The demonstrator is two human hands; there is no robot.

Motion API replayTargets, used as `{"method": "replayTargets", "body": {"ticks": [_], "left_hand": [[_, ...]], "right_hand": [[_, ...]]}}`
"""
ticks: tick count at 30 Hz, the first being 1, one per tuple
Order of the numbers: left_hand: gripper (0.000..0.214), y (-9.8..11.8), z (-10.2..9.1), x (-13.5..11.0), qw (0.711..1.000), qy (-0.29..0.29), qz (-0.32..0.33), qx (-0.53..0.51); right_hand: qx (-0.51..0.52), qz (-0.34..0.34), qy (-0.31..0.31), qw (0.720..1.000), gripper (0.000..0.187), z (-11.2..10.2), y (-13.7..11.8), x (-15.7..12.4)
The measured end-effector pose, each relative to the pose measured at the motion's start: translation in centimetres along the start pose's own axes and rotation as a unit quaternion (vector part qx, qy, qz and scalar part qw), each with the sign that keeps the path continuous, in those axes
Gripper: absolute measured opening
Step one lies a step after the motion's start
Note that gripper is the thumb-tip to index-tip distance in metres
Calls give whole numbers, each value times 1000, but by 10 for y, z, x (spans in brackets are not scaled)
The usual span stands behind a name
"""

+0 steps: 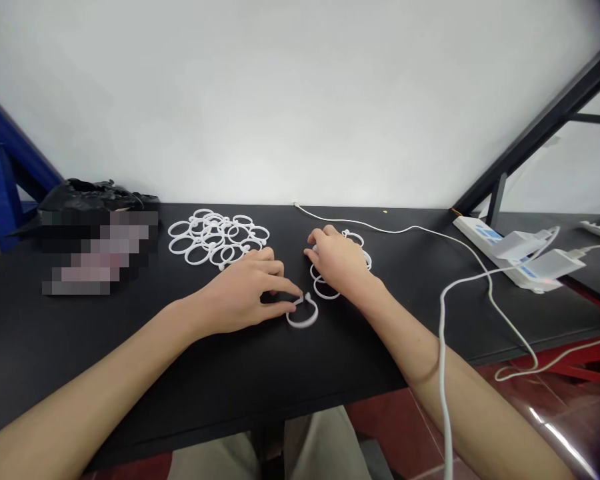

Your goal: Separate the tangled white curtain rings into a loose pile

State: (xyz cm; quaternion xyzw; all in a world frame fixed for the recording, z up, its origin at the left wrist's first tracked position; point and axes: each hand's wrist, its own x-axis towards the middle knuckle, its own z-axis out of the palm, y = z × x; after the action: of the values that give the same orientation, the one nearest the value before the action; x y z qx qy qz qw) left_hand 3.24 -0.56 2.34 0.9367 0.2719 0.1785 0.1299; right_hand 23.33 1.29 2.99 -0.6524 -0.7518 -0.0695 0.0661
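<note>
My left hand (pixel 250 287) is closed in a pinch, thumb and index finger on one end of a white plastic shower curtain ring (pixel 303 325). That ring has a gap at its top and a small knob at the other end. Over a small group of similar white rings (pixel 327 295) lies my right hand (pixel 343 257), thumb and index finger slightly apart; it hides part of the group. Beyond my left hand, a larger heap of white rings (pixel 199 261) overlaps on the black table (pixel 220 380).
At the left is a black plastic bag (pixel 97 197) beside a pixelated patch. A white power strip (pixel 485 233) with chargers (pixel 550 265) stands at the right. One white cable (pixel 443 333) hangs across my right forearm; another (pixel 370 225) runs along the tabletop. A white wall (pixel 300 100) rises behind.
</note>
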Motion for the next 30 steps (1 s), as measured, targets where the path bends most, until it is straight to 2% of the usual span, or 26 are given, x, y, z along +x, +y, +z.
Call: {"method": "replayTargets", "body": {"ticks": [5, 9, 15, 20, 26, 30], "left_hand": [[16, -11, 3, -2, 999, 19, -30, 23], [18, -5, 1, -2, 998, 48, -47, 20], [37, 9, 8, 3, 997, 36, -72, 15], [20, 7, 16, 6, 995, 40, -86, 33], [12, -1, 10, 3, 993, 42, -104, 45], [9, -10, 8, 2, 984, 91, -122, 91]], "right_hand": [[19, -11, 57, 998, 23, 3, -1, 0], [39, -18, 90, 995, 23, 4, -2, 1], [40, -32, 93, 994, 24, 6, -1, 2], [48, -50, 101, 993, 24, 7, -2, 3], [120, -122, 96, 981, 19, 6, -7, 2], [198, -171, 80, 962, 18, 5, -12, -2]]}}
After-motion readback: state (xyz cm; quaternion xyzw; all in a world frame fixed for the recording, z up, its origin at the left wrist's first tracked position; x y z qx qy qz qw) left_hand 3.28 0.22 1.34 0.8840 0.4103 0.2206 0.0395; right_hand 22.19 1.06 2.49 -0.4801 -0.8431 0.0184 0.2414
